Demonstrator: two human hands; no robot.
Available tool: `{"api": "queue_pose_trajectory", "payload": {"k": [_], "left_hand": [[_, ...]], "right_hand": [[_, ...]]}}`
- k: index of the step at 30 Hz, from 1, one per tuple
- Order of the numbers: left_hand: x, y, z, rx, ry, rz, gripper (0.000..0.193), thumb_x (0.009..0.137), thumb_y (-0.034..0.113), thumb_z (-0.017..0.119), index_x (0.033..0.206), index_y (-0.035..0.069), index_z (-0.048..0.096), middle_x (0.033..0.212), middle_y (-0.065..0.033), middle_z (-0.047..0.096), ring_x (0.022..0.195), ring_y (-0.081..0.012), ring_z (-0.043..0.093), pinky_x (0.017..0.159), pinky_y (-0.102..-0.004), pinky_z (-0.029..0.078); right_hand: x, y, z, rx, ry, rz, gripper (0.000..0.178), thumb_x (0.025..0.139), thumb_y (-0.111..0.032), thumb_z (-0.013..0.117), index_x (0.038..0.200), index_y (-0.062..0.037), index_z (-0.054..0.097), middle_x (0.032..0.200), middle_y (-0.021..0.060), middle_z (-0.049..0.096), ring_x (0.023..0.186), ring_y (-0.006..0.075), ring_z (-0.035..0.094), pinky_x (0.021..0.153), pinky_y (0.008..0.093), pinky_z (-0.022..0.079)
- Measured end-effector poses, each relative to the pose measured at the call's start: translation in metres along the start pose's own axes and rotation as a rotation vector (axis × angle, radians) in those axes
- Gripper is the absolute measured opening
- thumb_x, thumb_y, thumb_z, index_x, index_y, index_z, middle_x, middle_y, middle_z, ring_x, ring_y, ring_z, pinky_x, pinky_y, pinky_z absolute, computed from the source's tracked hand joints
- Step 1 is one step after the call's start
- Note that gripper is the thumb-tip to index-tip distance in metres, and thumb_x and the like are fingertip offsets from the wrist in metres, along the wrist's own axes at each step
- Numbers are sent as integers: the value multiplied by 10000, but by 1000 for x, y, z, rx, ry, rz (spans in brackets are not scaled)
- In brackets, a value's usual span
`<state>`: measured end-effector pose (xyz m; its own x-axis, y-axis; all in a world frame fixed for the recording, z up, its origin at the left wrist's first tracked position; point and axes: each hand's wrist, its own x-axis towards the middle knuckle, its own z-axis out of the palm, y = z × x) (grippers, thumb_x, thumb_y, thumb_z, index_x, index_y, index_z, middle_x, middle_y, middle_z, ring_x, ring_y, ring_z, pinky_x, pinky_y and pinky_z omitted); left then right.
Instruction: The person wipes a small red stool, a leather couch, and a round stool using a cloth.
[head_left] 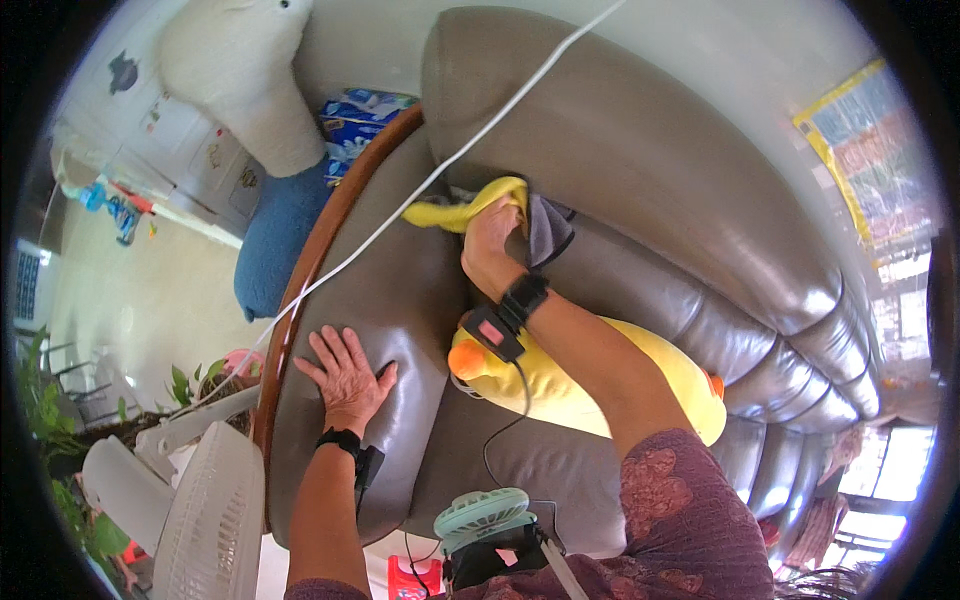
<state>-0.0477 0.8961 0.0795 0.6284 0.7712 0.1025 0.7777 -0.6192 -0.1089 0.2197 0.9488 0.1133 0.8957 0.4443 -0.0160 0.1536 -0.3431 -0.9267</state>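
Fingers (pixel 337 352) of left hand (pixel 354 388) spread apart on brown armrest (pixel 388 285) — yellow plush (pixel 555 395) lying on seat (pixel 580 480) under right forearm (pixel 600 362). Right hand (pixel 492 240) clamped on yellow-and-grey cloth (pixel 450 214), at corner of armrest and backrest (pixel 610 130) — blue-and-white package (pixel 352 125) beyond.

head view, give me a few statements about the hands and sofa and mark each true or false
1. The right hand holds a yellow and grey cloth. True.
2. The left hand is gripping the same cloth. False: it lies open on the sofa armrest.
3. A yellow plush toy lies on the sofa seat. True.
4. The right wrist is bare. False: a black strap goes around it.
5. The white fan is at the right edge of the picture. False: it is at the lower left.
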Motion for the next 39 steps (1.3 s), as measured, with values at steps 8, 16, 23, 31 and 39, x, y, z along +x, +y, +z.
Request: {"api": "queue_pose_trajectory", "payload": {"k": [8,16,23,31,39], "left_hand": [[-7,-17,2,-15,15,-3,894,791,599,462,1328,-80,239,1383,-335,178,1284,-511,113,921,-741,72],[-3,-5,21,-85,129,52,969,804,634,408,1388,-56,58,1409,-324,74,1261,-536,107,877,-764,70],[-8,-18,7,-64,114,33,992,766,624,472,1377,-61,97,1368,-343,143,1228,-541,151,840,-772,92],[-6,-19,-16,-189,-19,-19,761,728,554,535,1250,11,431,1343,-286,287,1245,-473,220,877,-723,179],[-23,-22,-25,-486,327,119,460,801,221,557,1177,-22,453,1199,-253,439,1142,-418,403,981,-546,294]], "right_hand": [[-28,-36,58,-725,-557,-1134,484,888,-365,345,1141,-22,575,1252,201,478,1213,359,357,968,673,63],[93,-59,129,-717,-269,-804,511,854,-423,419,1216,-82,538,1415,285,203,1331,444,116,1055,569,124],[52,-87,149,-764,-124,-573,488,808,-380,414,1155,-85,587,1412,270,225,1334,430,131,1030,568,177],[-125,-55,142,-751,-388,-838,415,779,-425,445,1048,-170,632,1407,288,193,1283,488,182,920,680,108],[-170,-48,118,-878,-528,-1009,507,863,-504,330,1275,-249,482,1432,252,172,1299,471,167,953,703,58]]}}
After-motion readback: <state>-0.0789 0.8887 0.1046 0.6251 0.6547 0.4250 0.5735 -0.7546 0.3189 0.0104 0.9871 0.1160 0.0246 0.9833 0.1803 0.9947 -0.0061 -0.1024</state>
